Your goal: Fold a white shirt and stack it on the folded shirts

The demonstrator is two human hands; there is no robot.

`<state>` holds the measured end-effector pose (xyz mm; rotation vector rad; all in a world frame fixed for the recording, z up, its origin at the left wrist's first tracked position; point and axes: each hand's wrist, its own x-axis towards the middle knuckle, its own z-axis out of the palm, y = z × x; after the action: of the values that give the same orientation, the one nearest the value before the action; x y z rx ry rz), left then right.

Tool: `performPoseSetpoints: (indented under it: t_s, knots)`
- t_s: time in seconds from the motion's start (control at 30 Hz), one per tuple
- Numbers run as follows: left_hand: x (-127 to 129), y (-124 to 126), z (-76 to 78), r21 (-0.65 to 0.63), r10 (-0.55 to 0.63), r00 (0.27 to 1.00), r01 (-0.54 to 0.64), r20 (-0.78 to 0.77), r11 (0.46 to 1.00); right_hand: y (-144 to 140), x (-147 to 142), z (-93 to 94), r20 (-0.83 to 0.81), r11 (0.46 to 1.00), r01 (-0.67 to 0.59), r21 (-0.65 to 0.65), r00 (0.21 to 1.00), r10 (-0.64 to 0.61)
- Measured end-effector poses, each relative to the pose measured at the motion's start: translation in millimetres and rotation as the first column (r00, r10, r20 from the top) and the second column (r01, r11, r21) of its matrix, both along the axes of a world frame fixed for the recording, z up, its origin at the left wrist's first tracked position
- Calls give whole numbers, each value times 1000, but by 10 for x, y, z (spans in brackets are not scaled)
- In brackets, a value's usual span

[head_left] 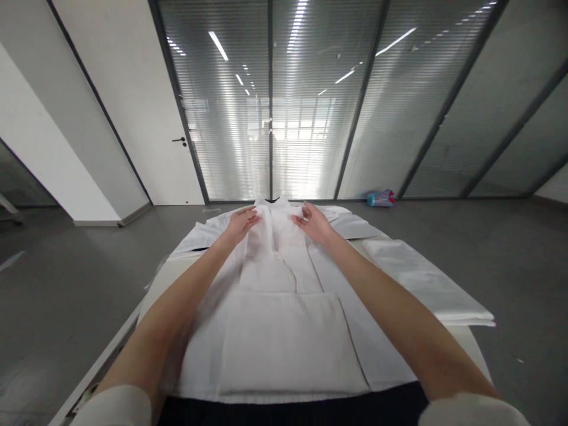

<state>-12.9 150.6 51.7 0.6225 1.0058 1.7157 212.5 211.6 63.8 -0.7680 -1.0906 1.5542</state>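
A white garment [284,307] lies flat on the surface [171,269], its long axis running straight away from the person, with the collar end at the far edge and the hem end nearest the body; a folded panel of the same cloth covers the near half, and a narrower folded strip runs up the middle toward the collar; the left hand [242,223] rests on the cloth at the left of that strip, fingers curled loosely onto the fabric and pinching a fold at their tips; the right hand [313,222] lies opposite, just beside the strip on its right, fingers bent and pressing the cloth, whether it grips a fold I cannot tell; the two hands are near each other with the collar just beyond them; to the right of the right hand, a folded white sheet [426,278] lies along the surface edge, apart from the garment; beyond both hands stands a glass wall with blinds [310,100]; on the floor at its foot, far right of the right hand, lies a blue and red bottle [380,198]; far left of the left hand is a white door [146,118].
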Motion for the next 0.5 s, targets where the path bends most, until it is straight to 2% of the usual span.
performPoseSetpoints:
  t_s: [0.03, 0.1, 0.17, 0.2, 0.27, 0.33, 0.37, 0.43, 0.5]
  knots:
    - [17, -131, -14, 26, 39, 999, -39, -23, 999, -91, 60, 32, -38, 999, -41, -19, 998, 40]
    - [70, -380, -83, 40, 194, 979, -192, -66, 981, -262, 175, 67, -105, 994, -109, -30, 989, 105]
    - [134, -564, -171, -1, 311, 946, -312, -90, 950, -363, 242, 76, -145, 991, -131, -37, 982, 125]
    - [163, -619, -207, -45, 278, 957, -282, -82, 958, -372, 247, 76, -149, 992, -119, -45, 983, 111]
    - [213, -647, -252, -133, 41, 999, -43, -19, 990, -307, 198, 69, -148, 994, -80, -71, 987, 68]
    - [260, -574, -265, -163, -241, 967, 252, 85, 954, -159, 92, 45, -138, 996, -41, -74, 990, 30]
    - [288, -510, -268, -160, -330, 936, 347, 125, 924, -72, 31, 23, -122, 998, -21, -67, 992, 13]
    - [356, -351, -282, -159, -392, 904, 419, 171, 894, 93, -82, -55, -29, 999, 19, -34, 999, -20]
    - [431, -191, -313, -181, -384, 901, 419, 201, 890, 213, -159, -179, 92, 999, 48, -1, 995, -47]
